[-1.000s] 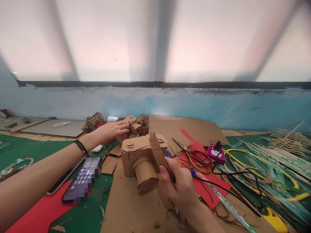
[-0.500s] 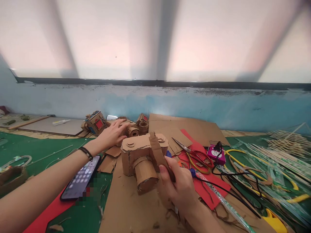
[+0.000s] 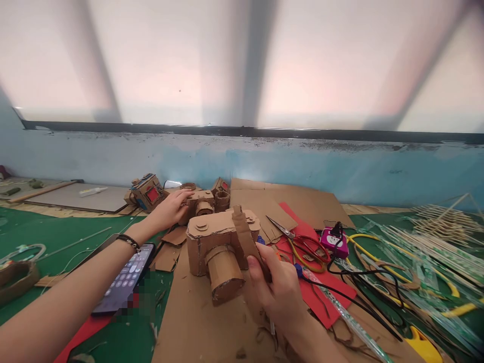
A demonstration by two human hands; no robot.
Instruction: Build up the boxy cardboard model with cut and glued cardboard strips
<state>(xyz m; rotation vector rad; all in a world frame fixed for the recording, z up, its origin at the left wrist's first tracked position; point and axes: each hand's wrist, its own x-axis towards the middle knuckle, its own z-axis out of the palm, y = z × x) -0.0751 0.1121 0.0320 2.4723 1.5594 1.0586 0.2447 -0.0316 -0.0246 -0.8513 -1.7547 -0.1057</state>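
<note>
1. Nearest: your right hand (image 3: 278,292), closed on a brown cardboard strip (image 3: 242,234), with the thumb pressed on its lower end. The strip stands up against the right side of the large brown cardboard camera model (image 3: 212,242).
2. The large camera model sits on a flat brown cardboard sheet (image 3: 196,327) in the middle of the counter. Its round lens barrel points toward you and a little left.
3. Left of it: a black smartphone (image 3: 124,282), screen lit, lying partly on a red paper sheet (image 3: 81,335) over the green counter (image 3: 56,232). Your left forearm crosses beside it, with a black bead bracelet (image 3: 128,242) at the wrist.
4. Right of it: red-handled metal scissors (image 3: 298,242), then a small magenta plug-in device (image 3: 335,242) with a black cable (image 3: 363,287) trailing toward you. A yellow plastic tool (image 3: 427,347) lies at the lower right edge, and clear-wrapped bundles of sticks (image 3: 423,252) lie beyond the cable.
5. Farther: your left hand (image 3: 170,209), fingers loosely curled against the left side of a small brown cardboard camera model (image 3: 200,202). It touches the model, but you cannot tell whether it grips.
6. Just left of that hand: a small cardboard box model with a red window (image 3: 147,190).
7. Farthest: a blue painted wall (image 3: 302,166) behind the counter.
</note>
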